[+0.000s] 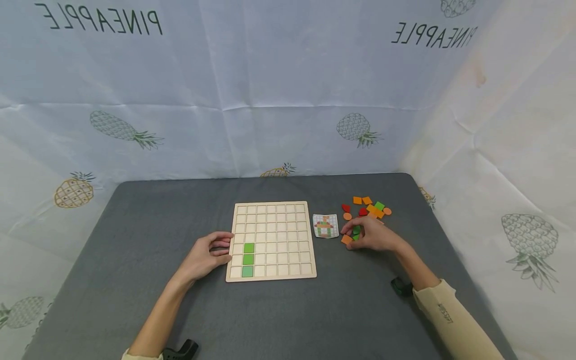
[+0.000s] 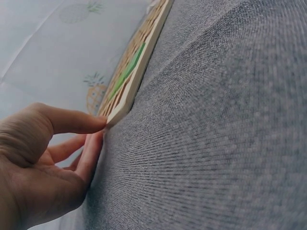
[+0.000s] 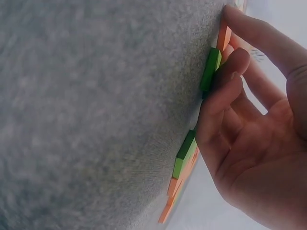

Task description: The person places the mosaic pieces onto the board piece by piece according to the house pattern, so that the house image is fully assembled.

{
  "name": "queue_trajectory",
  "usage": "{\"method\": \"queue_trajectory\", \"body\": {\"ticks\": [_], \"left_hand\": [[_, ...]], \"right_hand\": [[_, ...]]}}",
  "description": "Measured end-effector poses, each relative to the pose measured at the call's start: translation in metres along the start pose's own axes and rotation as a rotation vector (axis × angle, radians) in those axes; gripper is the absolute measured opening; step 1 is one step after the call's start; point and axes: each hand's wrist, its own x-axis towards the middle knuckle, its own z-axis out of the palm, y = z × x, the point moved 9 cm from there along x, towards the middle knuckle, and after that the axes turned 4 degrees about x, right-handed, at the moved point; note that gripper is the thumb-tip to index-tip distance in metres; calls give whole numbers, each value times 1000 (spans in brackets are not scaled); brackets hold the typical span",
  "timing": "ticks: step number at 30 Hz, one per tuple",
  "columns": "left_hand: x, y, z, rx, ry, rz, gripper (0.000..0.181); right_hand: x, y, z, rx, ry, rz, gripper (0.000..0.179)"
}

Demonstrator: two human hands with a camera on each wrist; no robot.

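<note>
A square wooden grid board (image 1: 275, 204) lies on the grey table, with green square tiles (image 1: 248, 259) filling part of one column near its left side. My left hand (image 1: 204, 256) touches the board's left edge; in the left wrist view, the thumb (image 2: 91, 123) meets the board's rim. At the right, my right hand (image 1: 371, 235) has thumb and index finger around an orange square tile (image 1: 346, 239). In the right wrist view, the thumb tip lies against that orange tile (image 3: 223, 36). A green tile (image 3: 210, 69) sits close by, partly behind the curled fingers.
Between board and right hand lies a small pattern card (image 1: 325, 226). Beyond the hand are loose orange tiles (image 1: 357, 200), red pieces (image 1: 345, 208), round orange pieces (image 1: 387, 211) and a green tile (image 1: 379, 205). A pineapple-print cloth (image 1: 279, 75) hangs behind the table.
</note>
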Motion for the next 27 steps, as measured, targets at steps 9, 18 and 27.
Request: {"method": "queue_trajectory", "body": {"ticks": [9,18,27], "left_hand": [[0,1,1,11,1,3,60],[-1,3,1,13,-1,2,60],[-1,2,1,9,-10,5,60]], "right_hand": [[0,-1,-1,-49,12,-17,31],[-5,-13,-3,-49,27,-66,30],[-4,-50,3,-88,92,-131,31]]}}
